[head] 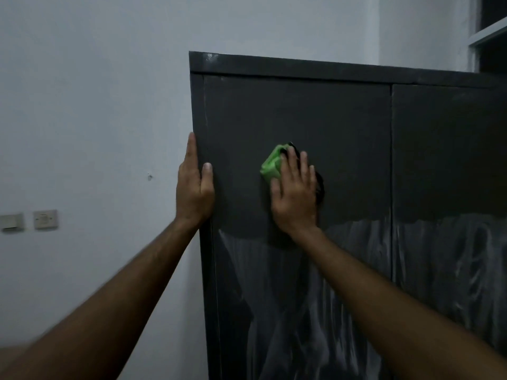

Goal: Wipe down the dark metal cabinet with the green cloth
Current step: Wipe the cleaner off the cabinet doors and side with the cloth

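A tall dark metal cabinet [301, 111] with two doors fills the middle and right of the view. My right hand [295, 193] lies flat on the left door and presses a folded green cloth [270, 165] against it; most of the cloth is hidden under my palm. My left hand [193, 187] rests open against the cabinet's left front corner, fingers on the side, thumb on the front. The upper part of the doors looks evenly dark. Pale streaky smears [288, 283] cover the lower part of both doors.
A pale wall [96, 105] stands to the left of the cabinet, with two wall switches or sockets [45, 219] at lower left. A light shelf edge [488, 31] juts out at the upper right, above the cabinet top.
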